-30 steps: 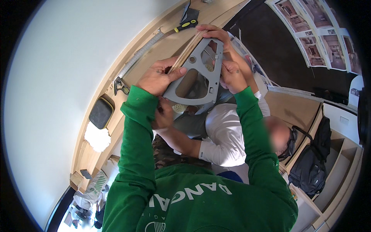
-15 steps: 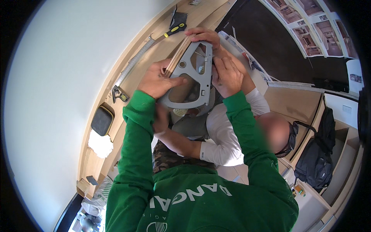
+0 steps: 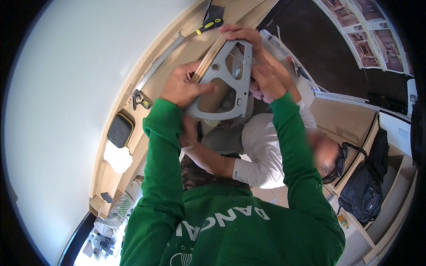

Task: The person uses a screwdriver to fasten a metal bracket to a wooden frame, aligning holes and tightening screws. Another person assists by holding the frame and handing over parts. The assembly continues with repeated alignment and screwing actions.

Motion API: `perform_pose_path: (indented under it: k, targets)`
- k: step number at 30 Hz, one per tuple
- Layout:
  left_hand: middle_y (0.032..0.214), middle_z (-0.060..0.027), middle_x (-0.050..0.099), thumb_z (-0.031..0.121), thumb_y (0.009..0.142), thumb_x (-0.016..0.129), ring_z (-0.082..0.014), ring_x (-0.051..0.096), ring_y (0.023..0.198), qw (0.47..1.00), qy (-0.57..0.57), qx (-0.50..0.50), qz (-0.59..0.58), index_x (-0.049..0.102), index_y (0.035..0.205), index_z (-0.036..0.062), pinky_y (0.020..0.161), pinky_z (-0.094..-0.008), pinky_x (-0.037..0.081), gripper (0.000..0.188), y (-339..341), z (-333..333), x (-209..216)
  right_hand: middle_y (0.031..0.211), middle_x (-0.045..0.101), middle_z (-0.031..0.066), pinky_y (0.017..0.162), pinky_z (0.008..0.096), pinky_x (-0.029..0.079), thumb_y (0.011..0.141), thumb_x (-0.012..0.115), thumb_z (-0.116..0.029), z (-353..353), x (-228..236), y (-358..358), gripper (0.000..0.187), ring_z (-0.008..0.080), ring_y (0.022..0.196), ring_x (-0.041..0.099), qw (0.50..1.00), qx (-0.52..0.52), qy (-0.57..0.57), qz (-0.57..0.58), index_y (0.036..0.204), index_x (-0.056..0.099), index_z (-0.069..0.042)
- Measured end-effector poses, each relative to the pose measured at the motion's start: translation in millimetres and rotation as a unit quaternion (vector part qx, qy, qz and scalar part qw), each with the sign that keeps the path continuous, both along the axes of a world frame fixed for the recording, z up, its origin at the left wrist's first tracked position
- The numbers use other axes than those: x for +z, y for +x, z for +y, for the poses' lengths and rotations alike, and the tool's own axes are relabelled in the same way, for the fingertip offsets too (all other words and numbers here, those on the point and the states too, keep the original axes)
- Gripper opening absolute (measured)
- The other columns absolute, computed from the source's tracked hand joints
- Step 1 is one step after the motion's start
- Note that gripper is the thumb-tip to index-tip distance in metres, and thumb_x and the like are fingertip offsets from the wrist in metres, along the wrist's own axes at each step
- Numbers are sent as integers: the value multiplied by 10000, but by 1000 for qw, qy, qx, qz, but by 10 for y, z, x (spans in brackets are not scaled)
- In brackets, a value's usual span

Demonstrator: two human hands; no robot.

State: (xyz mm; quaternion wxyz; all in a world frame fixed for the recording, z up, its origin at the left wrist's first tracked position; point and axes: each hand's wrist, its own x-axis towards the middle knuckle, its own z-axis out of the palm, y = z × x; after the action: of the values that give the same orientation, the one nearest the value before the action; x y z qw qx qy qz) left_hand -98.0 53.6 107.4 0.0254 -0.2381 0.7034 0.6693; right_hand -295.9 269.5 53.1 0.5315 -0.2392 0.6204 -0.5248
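as left hand (image 3: 181,87) clasps grey frame (image 3: 224,73), half-curled

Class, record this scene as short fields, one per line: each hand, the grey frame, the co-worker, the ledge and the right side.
Left hand: thumb on grey frame, fingers by wooden piece
Right hand: at the frame's right edge; grip unclear
Frame: tilted, with large openings
Co-worker: one hand at the wooden piece's upper end
Ledge: metal ruler, black case, white bundle
Right side: black backpack
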Motion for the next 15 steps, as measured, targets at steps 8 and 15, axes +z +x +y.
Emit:
perform_pose_path:
  k: [8, 15]
  targets:
    - [1113, -81, 771, 51, 800, 881, -150, 711, 1012, 999, 32, 0, 1, 703, 1314, -28, 946, -315, 567, 549, -46, 22, 47, 685, 492, -26, 440, 290, 335, 1050, 678, -289, 11, -12, -45, 205, 67, 527, 447, 987, -46, -30, -149, 964, 652, -104]
    - [1241, -78, 727, -19, 733, 865, -149, 650, 1144, 993, 36, -13, 112, 596, 1489, -7, 1060, -318, 504, 802, -188, 115, 46, 872, 652, 80, 645, 400, 559, 868, 797, -114, 70, 24, 189, 284, 269, 817, 705, 726, -152, -125, 659, 1130, 692, -85]
